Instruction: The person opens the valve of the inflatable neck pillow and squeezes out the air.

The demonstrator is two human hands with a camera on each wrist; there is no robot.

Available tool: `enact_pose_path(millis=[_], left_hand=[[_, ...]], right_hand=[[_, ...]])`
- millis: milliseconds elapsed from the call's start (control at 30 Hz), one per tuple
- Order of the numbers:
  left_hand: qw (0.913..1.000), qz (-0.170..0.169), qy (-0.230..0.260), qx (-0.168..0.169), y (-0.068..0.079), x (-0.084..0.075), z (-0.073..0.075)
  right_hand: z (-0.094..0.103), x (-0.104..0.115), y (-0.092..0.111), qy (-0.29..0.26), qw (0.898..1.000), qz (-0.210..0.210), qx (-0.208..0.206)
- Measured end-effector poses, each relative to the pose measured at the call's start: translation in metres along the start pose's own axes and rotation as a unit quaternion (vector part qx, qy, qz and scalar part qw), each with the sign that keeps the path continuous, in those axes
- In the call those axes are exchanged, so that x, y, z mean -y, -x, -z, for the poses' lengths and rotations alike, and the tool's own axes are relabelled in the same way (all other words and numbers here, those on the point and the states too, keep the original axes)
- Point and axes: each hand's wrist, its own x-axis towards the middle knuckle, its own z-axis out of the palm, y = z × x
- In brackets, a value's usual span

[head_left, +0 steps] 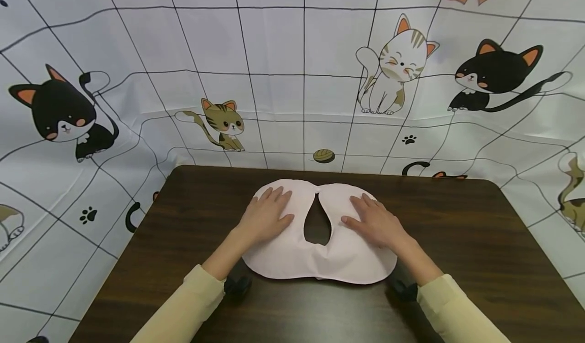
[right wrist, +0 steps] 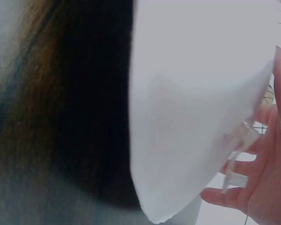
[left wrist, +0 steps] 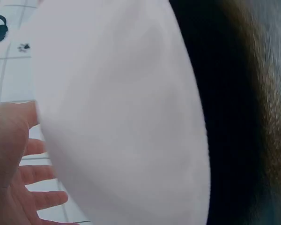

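Observation:
A pale pink neck pillow (head_left: 283,259) lies on the dark table, its two ends meeting at the far side around a teardrop-shaped hole. On its left lobe rests my left hand (head_left: 266,217), fingers extended and slightly spread. My right hand (head_left: 376,222) lies on the right lobe in much the same way. In the left wrist view the pillow's bulging side (left wrist: 126,112) fills the middle, with the left fingers (left wrist: 49,199) over its edge. A small translucent plastic piece (right wrist: 246,136) shows beside the right fingers (right wrist: 225,197) in the right wrist view.
The dark wood-grain table (head_left: 457,221) has rounded far corners. A white sheet (head_left: 279,43) with a grid and cartoon cats hangs behind it and at both sides. Black wrist-worn devices (head_left: 237,286) sit beneath both wrists.

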Motion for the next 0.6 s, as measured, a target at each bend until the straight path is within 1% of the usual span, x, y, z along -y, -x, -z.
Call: enact_pose_path(millis=[100,200,267,433,600], left_hand=[[0.9998,-0.009,0.004,-0.016,0.008,-0.006,0.006],[0.9996,-0.015,0.003,-0.022,0.017,-0.011,0.01],[0.9996,-0.019,0.004,-0.022,0.024,-0.014,0.01],[0.9997,-0.012,0.021,-0.007,0.036,-0.015,0.004],[0.9993,0.0,0.035,0.01,0.039,-0.013,-0.007]], right_hand=[[0.003,-0.001,0.006,-0.007,1.0,-0.005,-0.011],[0.003,-0.001,0.011,-0.01,1.0,-0.001,-0.028],[0.001,-0.001,0.016,-0.009,0.999,0.006,-0.037],[-0.005,-0.002,0.024,-0.001,0.999,0.029,-0.042],[-0.012,-0.003,0.027,0.011,0.999,0.031,-0.038]])
